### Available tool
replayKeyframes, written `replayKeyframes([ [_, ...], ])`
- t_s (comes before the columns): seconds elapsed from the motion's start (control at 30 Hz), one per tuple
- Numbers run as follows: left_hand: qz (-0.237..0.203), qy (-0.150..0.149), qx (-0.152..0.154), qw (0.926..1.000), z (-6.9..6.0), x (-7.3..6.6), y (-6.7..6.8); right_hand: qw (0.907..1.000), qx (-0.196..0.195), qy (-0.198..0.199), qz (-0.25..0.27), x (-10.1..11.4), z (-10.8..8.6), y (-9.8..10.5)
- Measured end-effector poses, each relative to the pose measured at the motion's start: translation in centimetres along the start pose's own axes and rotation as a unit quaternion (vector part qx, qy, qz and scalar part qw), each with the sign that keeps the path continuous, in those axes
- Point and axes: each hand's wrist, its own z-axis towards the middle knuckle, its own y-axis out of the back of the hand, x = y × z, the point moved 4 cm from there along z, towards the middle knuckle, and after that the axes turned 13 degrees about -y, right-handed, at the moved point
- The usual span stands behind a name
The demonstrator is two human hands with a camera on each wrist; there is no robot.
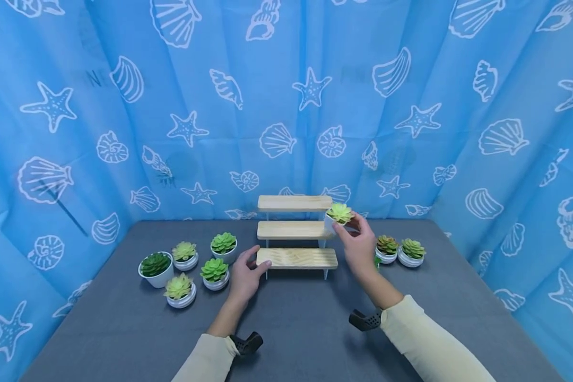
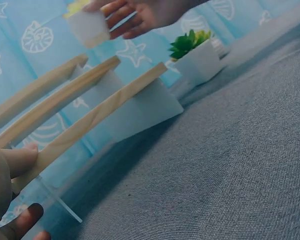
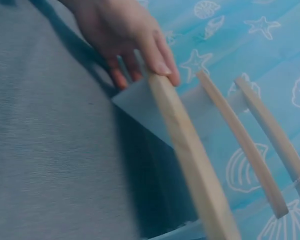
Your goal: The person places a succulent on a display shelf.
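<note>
My left hand (image 1: 244,278) grips the left end of the bottom step of a three-tier wooden display stand (image 1: 298,258). In the right wrist view, the thumb and fingers of that left hand (image 3: 122,30) pinch the plank's end. My right hand (image 1: 360,246) holds a potted succulent (image 1: 340,213) with yellow-green leaves, off the table near the stand's right end. The left wrist view has its white pot (image 2: 87,27) raised above the steps. Leaves of another plant (image 1: 377,261) peek out beside my right wrist, mostly hidden in the head view.
Left of the stand, several potted succulents stand on the grey tablecloth (image 1: 296,329), among them a dark green one (image 1: 155,264). To the right are a reddish-green succulent (image 1: 387,245) and a green one (image 1: 413,249). A blue seashell-print curtain (image 1: 286,106) hangs behind the table.
</note>
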Motion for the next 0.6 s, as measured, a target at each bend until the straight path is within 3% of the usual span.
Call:
replayKeyframes([
  [0.17, 0.0, -0.001, 0.007, 1.0, 0.0, 0.0, 0.2, 0.9998, -0.009, 0.014, -0.013, 1.0, 1.6, -1.3],
  [0.33, 0.005, 0.013, 0.012, 0.9998, 0.0, 0.2, 0.2, 0.9986, -0.008, -0.004, -0.051, 1.6, 3.4, -2.0],
  [0.43, 0.007, 0.013, 0.014, 0.9998, 0.0, 0.1, 0.2, 0.9975, 0.003, -0.022, -0.068, 1.5, 4.7, -2.4],
  [0.6, 0.008, 0.011, 0.013, 0.9998, -0.1, 0.0, 0.2, 0.9959, 0.047, -0.057, -0.051, 1.2, 6.3, -3.0],
])
